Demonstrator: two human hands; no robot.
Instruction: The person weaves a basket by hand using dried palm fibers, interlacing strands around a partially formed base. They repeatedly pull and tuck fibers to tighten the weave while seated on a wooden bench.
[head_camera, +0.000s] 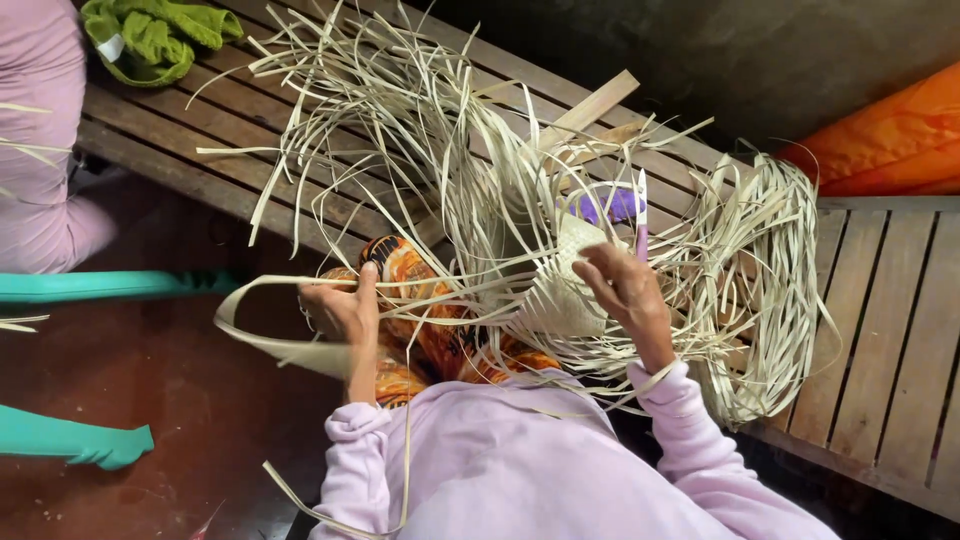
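A wooden slatted bench (900, 330) carries a sprawling heap of pale, flat leaf strips (400, 110), thin and ribbon-like, fanning loose toward its far left end and bundled in a looped coil (770, 270) near its front edge on the right. In the middle of the tangle sits a small woven piece (565, 290), tightly plaited in a diagonal pattern, its unwoven ends trailing out in all directions. The right hand (625, 290) rests on this woven piece with fingers curled, pinching strips at its upper edge; just beyond it stands a thin purple tool (641, 225) and a purple object (610, 205), half hidden by strips. The left hand (345, 305) is off the bench's front edge, fingers closed around a wide strip (270, 340) that loops out to the left. Orange patterned cloth (420, 300) lies between the hands. A green crumpled cloth (150, 35) sits on the bench's far left corner. An orange fabric (890, 140) lies behind the bench at right.
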